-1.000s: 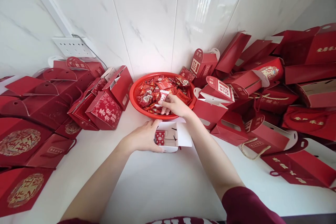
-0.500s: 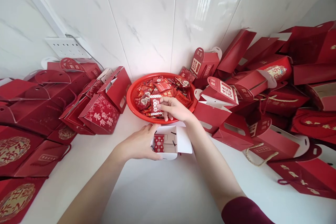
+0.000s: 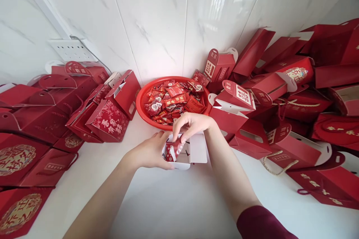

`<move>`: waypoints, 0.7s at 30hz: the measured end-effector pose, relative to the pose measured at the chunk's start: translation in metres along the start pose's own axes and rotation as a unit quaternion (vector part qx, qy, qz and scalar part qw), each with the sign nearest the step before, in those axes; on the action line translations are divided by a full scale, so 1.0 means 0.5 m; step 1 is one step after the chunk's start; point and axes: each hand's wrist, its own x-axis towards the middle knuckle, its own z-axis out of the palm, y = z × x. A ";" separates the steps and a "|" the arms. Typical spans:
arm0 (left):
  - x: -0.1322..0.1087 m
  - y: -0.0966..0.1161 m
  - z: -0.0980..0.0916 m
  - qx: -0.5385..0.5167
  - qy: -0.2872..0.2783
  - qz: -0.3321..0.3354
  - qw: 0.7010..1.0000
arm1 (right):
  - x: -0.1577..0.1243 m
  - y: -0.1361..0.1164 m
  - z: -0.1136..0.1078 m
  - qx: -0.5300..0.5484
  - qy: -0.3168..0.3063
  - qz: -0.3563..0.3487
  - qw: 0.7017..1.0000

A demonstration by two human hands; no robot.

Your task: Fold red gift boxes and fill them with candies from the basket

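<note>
An open white box (image 3: 183,165) stands on the white table, its lid flap (image 3: 198,149) folded out to the right. My left hand (image 3: 151,151) grips the box's left side, thumb at the front and fingers behind. Inside lies a red patterned packet (image 3: 169,152), partly covered. Over the opening, my right hand (image 3: 192,125) pinches a small red and white packet (image 3: 176,147), tilted and partly inside the box. Just behind is a round red basket (image 3: 144,110) heaped with red wrapped packets (image 3: 175,99).
Red gift boxes (image 3: 108,121) crowd the left side. More red boxes (image 3: 230,119) are piled on the right, one with a rope handle (image 3: 280,171). A tiled wall (image 3: 157,26) with a socket strip (image 3: 72,50) rises behind.
My right hand has moved from the basket toward me to the white box, bringing the red and white packet with it. My left hand has stayed on the box.
</note>
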 end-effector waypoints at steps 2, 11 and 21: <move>-0.003 -0.003 0.002 0.007 -0.008 -0.006 1.000 | 0.004 -0.004 0.003 -0.016 -0.001 0.007 1.000; -0.005 -0.006 0.006 0.029 -0.001 -0.016 0.999 | 0.035 -0.008 0.040 -0.021 0.195 0.053 0.979; -0.004 0.001 0.003 0.018 -0.004 -0.006 1.000 | -0.112 -0.160 0.129 -0.337 0.194 0.297 0.872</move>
